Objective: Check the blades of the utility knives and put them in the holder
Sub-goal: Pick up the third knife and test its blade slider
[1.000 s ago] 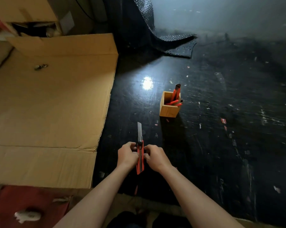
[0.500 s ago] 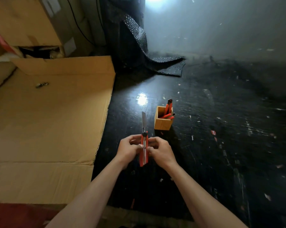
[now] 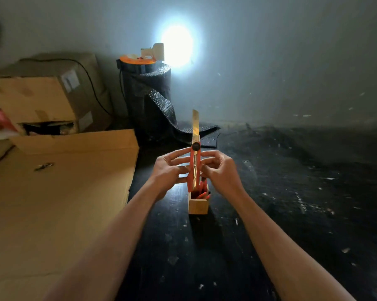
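The left hand (image 3: 169,170) and the right hand (image 3: 219,169) pinch a red utility knife (image 3: 193,168) between their fingertips from either side, fingers curled but not fisted; the knife stands upright in the air, its blade (image 3: 195,122) run out long above the black lock wheel and pointing up toward the glare of a lamp (image 3: 157,51). By my reading this is the checking step, the blade held against the light; it is not yet drawn back in. Just beyond and below the hands the wooden holder (image 3: 198,205) stands on the dark floor (image 3: 291,192), already carrying several red knives (image 3: 202,193), so much of the task looks done; no other loose knife shows on the floor, so this one may be the last, though the frame cannot settle that. A flattened cardboard sheet (image 3: 53,203) covers the floor to the left; a roll of black matting (image 3: 148,94) stands at the far wall.
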Motion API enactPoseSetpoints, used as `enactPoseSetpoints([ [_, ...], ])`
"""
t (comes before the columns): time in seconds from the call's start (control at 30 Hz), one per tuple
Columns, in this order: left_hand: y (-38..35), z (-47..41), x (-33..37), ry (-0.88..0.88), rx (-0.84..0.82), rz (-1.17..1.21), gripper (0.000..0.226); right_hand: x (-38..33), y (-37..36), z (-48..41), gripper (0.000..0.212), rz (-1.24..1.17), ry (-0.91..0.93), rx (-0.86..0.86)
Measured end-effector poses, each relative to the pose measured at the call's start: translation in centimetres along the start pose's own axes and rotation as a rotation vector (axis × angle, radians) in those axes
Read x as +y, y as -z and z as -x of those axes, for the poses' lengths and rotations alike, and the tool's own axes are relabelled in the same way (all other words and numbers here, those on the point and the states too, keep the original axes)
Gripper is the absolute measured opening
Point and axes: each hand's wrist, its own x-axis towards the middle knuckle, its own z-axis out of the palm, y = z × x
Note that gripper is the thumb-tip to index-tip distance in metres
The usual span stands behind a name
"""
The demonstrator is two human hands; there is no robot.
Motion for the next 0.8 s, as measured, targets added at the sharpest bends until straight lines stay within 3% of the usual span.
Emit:
enactPoseSetpoints([
  [0.3, -2.6, -1.6, 2.8, -0.134, -0.033, -0.032, 0.056, -4.1, 2.6, -4.3, 0.022, 0.447, 0.251, 0.159],
  [0.8, -1.8, -2.3, 3.9, -0.170, -0.023, -0.044, 0.051, -3.7, 2.2, -4.0, 0.026, 0.465, 0.258, 0.054],
])
